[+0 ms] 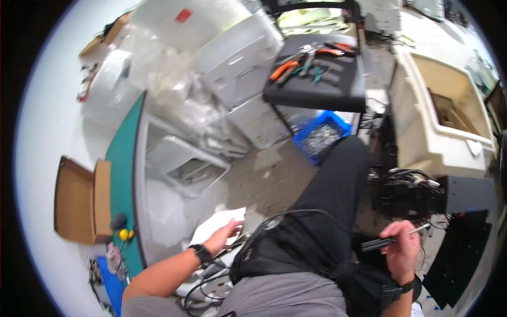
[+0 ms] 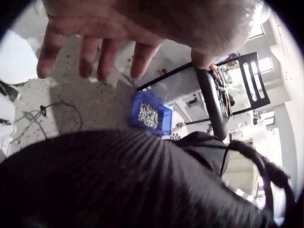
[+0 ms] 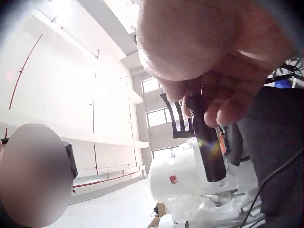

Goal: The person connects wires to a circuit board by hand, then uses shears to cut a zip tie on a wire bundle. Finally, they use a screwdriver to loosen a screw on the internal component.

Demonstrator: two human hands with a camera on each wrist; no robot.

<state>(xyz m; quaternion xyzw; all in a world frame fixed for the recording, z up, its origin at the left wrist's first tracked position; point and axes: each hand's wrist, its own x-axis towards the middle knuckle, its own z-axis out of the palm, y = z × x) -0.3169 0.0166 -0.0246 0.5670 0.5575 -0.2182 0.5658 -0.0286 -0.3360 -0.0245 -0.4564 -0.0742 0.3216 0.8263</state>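
Note:
My right hand grips a screwdriver over my right thigh. Its black handle points inward, and the thin pale shaft sticks out past the thumb side. From the right wrist, the thick black screwdriver handle hangs below the curled fingers. My left hand is at my left side, overlapping a white sheet in the head view. Seen from the left wrist, the left hand has its fingers spread and holds nothing.
Ahead, a black chair bears several pliers. Under it stands a blue crate of small metal parts. A cream bin is to the right. At left, an open cardboard box stands beside a green tabletop.

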